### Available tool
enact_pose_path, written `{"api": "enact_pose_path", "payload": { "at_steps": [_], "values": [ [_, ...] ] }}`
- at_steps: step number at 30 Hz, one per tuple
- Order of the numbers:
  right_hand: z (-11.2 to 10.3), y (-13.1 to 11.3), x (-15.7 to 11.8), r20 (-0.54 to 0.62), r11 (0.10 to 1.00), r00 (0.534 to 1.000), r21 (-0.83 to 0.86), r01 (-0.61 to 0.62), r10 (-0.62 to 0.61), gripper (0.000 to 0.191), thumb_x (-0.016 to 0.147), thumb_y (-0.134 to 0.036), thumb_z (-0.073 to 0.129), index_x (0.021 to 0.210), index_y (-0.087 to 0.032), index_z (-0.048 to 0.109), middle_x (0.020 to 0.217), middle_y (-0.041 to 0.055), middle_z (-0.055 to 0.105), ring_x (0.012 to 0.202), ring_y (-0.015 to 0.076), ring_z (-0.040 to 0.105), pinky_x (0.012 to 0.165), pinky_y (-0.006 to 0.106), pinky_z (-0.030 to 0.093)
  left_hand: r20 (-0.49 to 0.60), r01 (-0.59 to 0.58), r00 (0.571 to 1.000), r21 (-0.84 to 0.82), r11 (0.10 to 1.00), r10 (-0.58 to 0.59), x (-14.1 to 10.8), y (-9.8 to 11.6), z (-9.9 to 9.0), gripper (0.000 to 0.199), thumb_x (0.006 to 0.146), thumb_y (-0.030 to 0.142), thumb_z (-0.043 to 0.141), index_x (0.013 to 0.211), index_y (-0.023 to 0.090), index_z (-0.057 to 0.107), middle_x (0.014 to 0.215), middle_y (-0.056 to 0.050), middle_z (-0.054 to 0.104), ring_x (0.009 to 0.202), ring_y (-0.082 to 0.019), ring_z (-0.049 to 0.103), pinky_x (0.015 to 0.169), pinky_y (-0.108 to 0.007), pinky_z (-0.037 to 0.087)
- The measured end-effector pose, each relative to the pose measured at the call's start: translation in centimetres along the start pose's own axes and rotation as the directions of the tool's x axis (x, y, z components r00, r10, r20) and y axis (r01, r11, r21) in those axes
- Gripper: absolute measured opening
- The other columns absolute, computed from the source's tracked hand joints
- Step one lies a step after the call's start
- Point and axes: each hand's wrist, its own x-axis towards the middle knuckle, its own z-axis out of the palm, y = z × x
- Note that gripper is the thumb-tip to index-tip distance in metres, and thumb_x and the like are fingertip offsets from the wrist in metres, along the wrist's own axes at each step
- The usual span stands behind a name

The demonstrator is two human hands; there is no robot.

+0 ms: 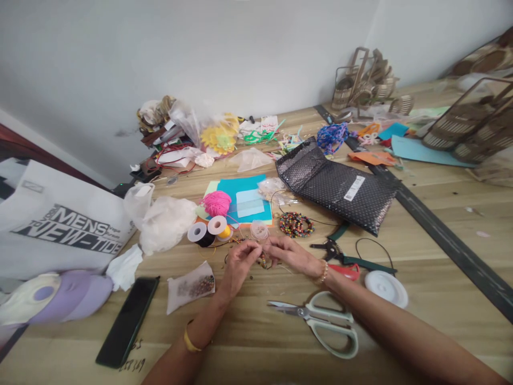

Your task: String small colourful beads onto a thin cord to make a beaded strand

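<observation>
My left hand (241, 264) and my right hand (289, 253) meet at the middle of the wooden table, fingertips almost touching. Each hand is closed in a pinch; what the fingertips hold is too small to make out. Just under them lies a short string of coloured beads (262, 260). A coiled multicoloured bead strand (295, 224) rests beyond my right hand. Behind the hands sit a small clear round container (259, 230), a black thread spool (204, 238) and a yellow thread spool (224, 231). Left of my left wrist is a pouch of beads (192, 287).
Scissors (316, 315) lie below my right forearm, with a white round dish (386, 289) and pliers (340, 251) beyond it. A phone (129, 321) is at the left. Further back are pink yarn (217, 203), a black padded envelope (336, 184) and plastic bags (166, 224).
</observation>
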Motion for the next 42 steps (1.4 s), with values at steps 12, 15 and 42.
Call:
{"api": "enact_pose_path", "payload": {
  "at_steps": [12, 15, 42],
  "values": [
    [-0.8, -0.7, 0.1, 0.06, 1.0, 0.998, 0.002, -0.02, 0.02, 0.042, 0.079, -0.056, 0.06, 0.069, -0.016, 0.058, 0.06, -0.0035, 0.051, 0.053, 0.0085, 0.051, 0.054, 0.022, 0.05, -0.094, -0.18, 0.976, 0.149, 0.972, 0.195, -0.5, -0.4, -0.2, 0.018, 0.084, 0.031, 0.059, 0.071, 0.018, 0.058, 0.071, 0.0, 0.055, 0.072, -0.015, 0.053, 0.07, -0.025, 0.042],
    [-0.7, -0.5, 0.1, 0.043, 1.0, 0.999, 0.02, -0.02, 0.019, 0.039, 0.079, -0.052, 0.061, 0.065, -0.016, 0.055, 0.057, -0.0041, 0.049, 0.052, 0.0084, 0.05, 0.054, 0.021, 0.048, -0.052, -0.112, 0.991, 0.19, 0.975, 0.124, -0.6, -0.4, -0.1, 0.024, 0.087, 0.035, 0.053, 0.07, 0.018, 0.053, 0.064, 0.002, 0.051, 0.062, -0.013, 0.048, 0.062, -0.024, 0.04],
    [-0.4, 0.9, 0.2, 0.097, 0.999, 0.994, 0.03, -0.044, 0.041, 0.04, 0.079, -0.051, 0.062, 0.066, -0.014, 0.055, 0.063, -0.001, 0.056, 0.054, 0.0081, 0.05, 0.052, 0.019, 0.044, -0.007, -0.06, 0.998, -0.282, 0.958, 0.06, 0.7, -1.9, -0.1, 0.015, 0.067, 0.026, 0.078, 0.062, 0.017, 0.066, 0.073, -0.001, 0.066, 0.073, -0.015, 0.059, 0.072, -0.028, 0.046]
  ]
}}
